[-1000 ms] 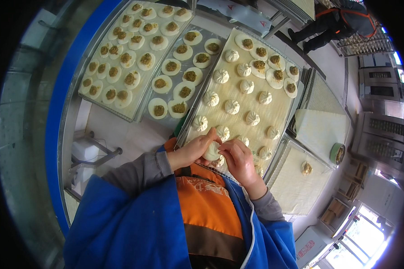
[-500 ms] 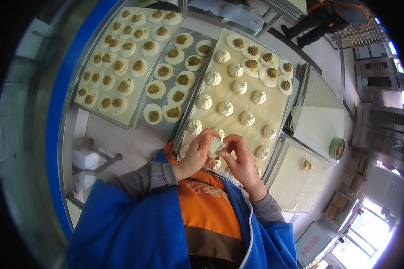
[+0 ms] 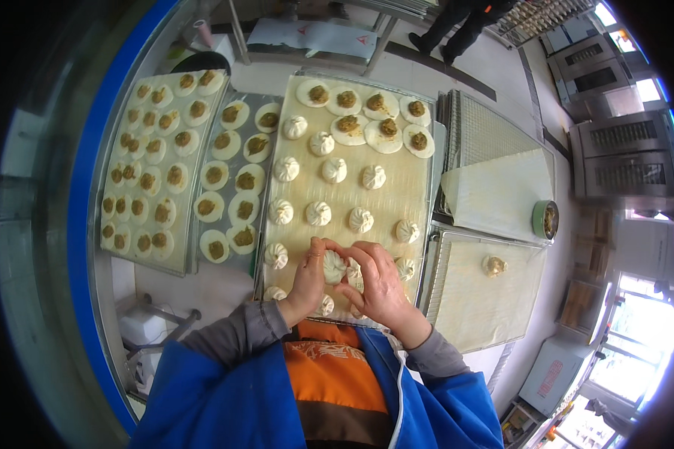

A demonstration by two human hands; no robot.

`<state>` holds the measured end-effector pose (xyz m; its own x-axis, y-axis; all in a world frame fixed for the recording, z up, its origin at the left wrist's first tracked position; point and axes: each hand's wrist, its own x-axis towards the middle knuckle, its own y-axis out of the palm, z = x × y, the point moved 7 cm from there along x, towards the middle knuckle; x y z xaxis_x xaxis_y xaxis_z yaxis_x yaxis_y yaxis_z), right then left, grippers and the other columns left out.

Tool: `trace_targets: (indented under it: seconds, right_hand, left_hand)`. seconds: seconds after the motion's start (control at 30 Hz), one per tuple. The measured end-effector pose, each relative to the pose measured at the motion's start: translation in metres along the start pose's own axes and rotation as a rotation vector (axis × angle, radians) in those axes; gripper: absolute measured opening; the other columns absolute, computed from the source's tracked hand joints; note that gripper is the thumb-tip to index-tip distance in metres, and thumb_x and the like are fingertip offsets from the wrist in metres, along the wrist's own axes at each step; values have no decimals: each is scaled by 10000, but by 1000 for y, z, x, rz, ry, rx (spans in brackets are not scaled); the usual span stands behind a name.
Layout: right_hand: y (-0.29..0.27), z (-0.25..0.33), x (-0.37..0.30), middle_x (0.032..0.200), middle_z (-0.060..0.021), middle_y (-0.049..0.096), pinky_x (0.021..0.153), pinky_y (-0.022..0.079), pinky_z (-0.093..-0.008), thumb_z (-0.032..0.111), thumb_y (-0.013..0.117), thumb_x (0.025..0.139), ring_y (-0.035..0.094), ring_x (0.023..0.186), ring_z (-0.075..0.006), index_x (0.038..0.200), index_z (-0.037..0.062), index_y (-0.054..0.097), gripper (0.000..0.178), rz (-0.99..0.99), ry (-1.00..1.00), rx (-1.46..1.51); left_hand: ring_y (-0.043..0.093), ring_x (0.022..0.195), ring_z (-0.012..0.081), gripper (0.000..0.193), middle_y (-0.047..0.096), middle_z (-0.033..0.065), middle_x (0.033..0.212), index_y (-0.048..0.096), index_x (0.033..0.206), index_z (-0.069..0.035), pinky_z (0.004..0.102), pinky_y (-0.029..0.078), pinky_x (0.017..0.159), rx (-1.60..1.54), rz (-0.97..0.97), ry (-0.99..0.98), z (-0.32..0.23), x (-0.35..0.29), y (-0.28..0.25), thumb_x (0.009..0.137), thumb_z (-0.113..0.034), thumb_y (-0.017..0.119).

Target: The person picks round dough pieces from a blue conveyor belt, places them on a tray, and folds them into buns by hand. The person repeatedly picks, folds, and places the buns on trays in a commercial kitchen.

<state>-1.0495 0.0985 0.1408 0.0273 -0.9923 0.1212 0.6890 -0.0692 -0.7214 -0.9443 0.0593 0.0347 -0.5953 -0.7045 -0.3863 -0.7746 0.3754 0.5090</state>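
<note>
A pleated bun [image 3: 334, 266] is held between both hands above the near part of a lined tray [image 3: 386, 202]. My left hand [image 3: 305, 283] grips it from the left, fingers curled over its far side. My right hand [image 3: 384, 290] closes in from the right, thumb and fingertips around the bun's edge. Several finished buns stand in rows on the tray, one twisted bun [image 3: 319, 213] just beyond my hands. At the tray's far end lie several flat dough rounds [image 3: 383, 105] topped with brown filling. My hands hide some of the nearest buns.
On the left, a grey tray [image 3: 231, 196] and a pale tray [image 3: 189, 123] carry filled dough rounds. To the right are a cloth-covered rack [image 3: 494, 187], a green-rimmed bowl of filling [image 3: 545, 219] and a lined tray [image 3: 479, 307] with one lump. A person [image 3: 464, 26] stands at the back.
The bun in my hands has shifted left and lower in view, with both hands around it. My view has turned, so trays and person appear further left.
</note>
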Motion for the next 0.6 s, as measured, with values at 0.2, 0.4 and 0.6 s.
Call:
trace_targets:
  seconds: [0.2,0.4,0.6]
  right_hand:
    - [-26,-54,11,1381,-177,576,1033,457,-458,144,867,711,565,1267,-383,1367,63,549,734,-42,26,90]
    - [-64,-207,22,1120,-129,667,851,525,-383,85,833,742,639,964,-298,1289,74,601,595,-261,384,-20]
    - [-59,-258,32,1196,-125,665,940,523,-395,181,834,772,635,1066,-309,1344,69,553,648,-135,209,-294]
  left_hand:
    - [579,1103,141,592,550,78,1249,483,1321,-56,316,536,895,-134,120,-42,-1,41,52,1088,-548,250]
    - [577,1231,219,566,537,146,1349,372,1454,-36,354,507,998,247,147,26,-38,83,44,1099,-473,312]
    - [624,1094,193,354,635,110,1207,525,1330,-24,319,507,946,684,71,224,-60,170,37,1051,-239,559]
